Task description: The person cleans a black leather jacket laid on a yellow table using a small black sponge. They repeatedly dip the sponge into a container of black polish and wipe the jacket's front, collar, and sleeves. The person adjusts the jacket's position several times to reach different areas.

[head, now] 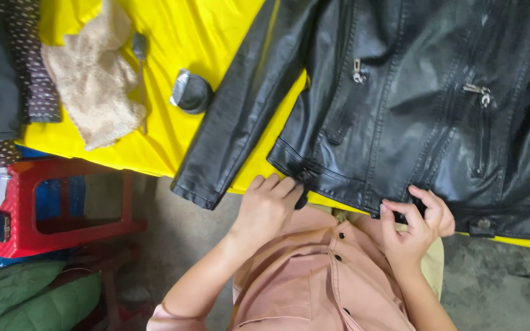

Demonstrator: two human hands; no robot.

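Jacket: my black leather-look jacket (pixel 412 104) lies front-up and flat on the yellow-covered worktop (pixel 197 30), its hem hanging just over the near edge, which puts the hem within my reach.
Left hand: my left hand (pixel 268 205) is closed on the hem by the small side tab; fingers curl over the edge, pinning it taut.
Right hand: my right hand (pixel 415 224) pinches the hem further along, near the front zip, thumb and fingers narrow on the band (grip looks light).
Sleeve: the jacket's sleeve (pixel 240 116) runs diagonally down to the worktop edge, its cuff just beside my left hand and partly over the edge.
Nearby items: a beige knitted piece (pixel 93 86) and a small round dark container (pixel 190 92) rest on the cloth, well apart from the hem.
Obstructions: a red plastic stool (pixel 62 208) stands to my left on the floor; green padded fabric (pixel 26 300) lies below it. Neither is between my hands and the jacket.
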